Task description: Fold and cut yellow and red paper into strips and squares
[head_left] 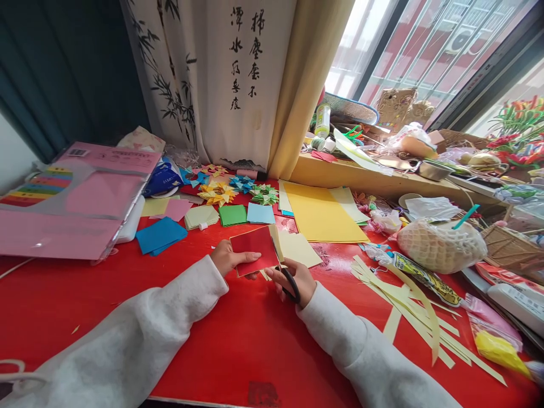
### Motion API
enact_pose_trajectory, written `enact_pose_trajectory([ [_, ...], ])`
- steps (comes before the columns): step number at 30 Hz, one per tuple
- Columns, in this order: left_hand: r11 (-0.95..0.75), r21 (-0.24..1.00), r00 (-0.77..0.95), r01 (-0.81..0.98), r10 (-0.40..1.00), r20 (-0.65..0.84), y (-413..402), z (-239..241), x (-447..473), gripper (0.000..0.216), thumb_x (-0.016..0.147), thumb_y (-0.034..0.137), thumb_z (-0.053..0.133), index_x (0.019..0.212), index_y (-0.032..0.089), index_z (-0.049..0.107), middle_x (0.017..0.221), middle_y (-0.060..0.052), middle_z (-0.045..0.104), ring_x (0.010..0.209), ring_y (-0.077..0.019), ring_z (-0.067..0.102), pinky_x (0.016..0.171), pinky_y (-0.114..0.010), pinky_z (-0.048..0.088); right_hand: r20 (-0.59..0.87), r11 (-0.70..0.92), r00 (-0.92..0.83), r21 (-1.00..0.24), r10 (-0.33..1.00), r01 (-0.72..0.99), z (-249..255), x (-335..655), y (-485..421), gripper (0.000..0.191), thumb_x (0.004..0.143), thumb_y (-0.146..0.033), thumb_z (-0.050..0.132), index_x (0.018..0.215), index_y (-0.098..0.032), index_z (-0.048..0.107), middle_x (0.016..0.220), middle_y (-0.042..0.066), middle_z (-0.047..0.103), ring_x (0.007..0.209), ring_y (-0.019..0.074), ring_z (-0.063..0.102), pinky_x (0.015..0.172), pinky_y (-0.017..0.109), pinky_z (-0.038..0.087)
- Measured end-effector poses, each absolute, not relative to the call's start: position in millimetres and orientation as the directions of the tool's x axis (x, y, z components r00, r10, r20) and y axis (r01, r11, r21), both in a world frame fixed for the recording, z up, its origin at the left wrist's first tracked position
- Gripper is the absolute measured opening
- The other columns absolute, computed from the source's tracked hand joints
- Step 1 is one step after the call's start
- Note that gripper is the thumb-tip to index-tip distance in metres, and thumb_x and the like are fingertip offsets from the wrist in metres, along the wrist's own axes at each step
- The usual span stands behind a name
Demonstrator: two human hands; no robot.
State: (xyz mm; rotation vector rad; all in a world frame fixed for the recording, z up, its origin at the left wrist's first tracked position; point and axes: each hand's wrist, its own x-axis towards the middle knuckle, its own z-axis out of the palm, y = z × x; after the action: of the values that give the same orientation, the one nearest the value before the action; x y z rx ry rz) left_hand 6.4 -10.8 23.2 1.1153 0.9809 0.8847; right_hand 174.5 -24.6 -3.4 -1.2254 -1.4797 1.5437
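Scissors (291,283) with black handles sit in the right hand (295,279), fingers threaded through the loops; the blades are hidden behind the paper, so whether they are spread or closed I cannot tell. Left hand (227,258) pinches the red paper square (255,249) at its near left edge, thumb lying on top, lifting it just above the red table (212,334). The square is tilted, its right edge meeting the scissors and its far corner pointing away toward the curtain (238,79). Behind the square, touching it, pale yellow sheets (300,248) stick out to the right of the grip.

Toward the person from both hands the tabletop runs bare down to its near edge. To the right of the scissors hand lies a loose fan of pale yellow paper strips (408,309). Beyond the grip, small stacks of coloured squares (232,215) and folded paper stars (216,192) crowd the far edge. Far left of the holding hand a clear plastic packet (80,198) holds pink sheets. Far right, a white net bag (442,246) holds something rounded, beside a woven basket (510,246) whose contents I cannot make out.
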Motion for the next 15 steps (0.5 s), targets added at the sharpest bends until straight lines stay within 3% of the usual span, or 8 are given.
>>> enact_pose_trajectory([
  [6, 0.252, 0.963, 0.356, -0.097, 0.912, -0.203, -12.9, 24.5, 8.7, 0.012, 0.059, 0.021, 0.063, 0.057, 0.009, 0.060, 0.047, -0.004, 0.061, 0.042, -0.0168, 0.056, 0.046, -0.031, 0.049, -0.227, -0.155, -0.297, -0.956, 0.928, 0.247, 8.8, 173.1, -26.6, 0.039, 0.057, -0.049, 0.058, 0.046, -0.017, 0.038, 0.033, -0.005, 0.042, 0.030, 0.0071, 0.041, 0.032, 0.020, 0.029],
  [13, 0.239, 0.969, 0.314, -0.063, 0.926, -0.208, -12.0, 22.4, 11.0, 0.012, 0.058, 0.021, 0.063, 0.056, 0.009, 0.059, 0.045, -0.004, 0.060, 0.038, -0.0161, 0.055, 0.042, -0.028, 0.047, -0.207, -0.156, -0.314, -0.971, 0.926, 0.181, 1.2, 174.0, -25.1, 0.038, 0.057, -0.050, 0.058, 0.051, -0.017, 0.040, 0.036, -0.004, 0.044, 0.029, 0.0069, 0.041, 0.031, 0.019, 0.028],
  [15, 0.256, 0.964, 0.323, -0.075, 0.921, -0.219, -13.6, 25.1, 12.9, 0.010, 0.058, 0.019, 0.063, 0.058, 0.009, 0.060, 0.046, -0.003, 0.060, 0.038, -0.0151, 0.054, 0.041, -0.027, 0.046, -0.211, -0.165, -0.333, -0.973, 0.919, 0.160, -0.2, 174.2, -23.6, 0.036, 0.059, -0.049, 0.056, 0.060, -0.016, 0.044, 0.038, -0.005, 0.046, 0.030, 0.0071, 0.042, 0.031, 0.018, 0.029],
])
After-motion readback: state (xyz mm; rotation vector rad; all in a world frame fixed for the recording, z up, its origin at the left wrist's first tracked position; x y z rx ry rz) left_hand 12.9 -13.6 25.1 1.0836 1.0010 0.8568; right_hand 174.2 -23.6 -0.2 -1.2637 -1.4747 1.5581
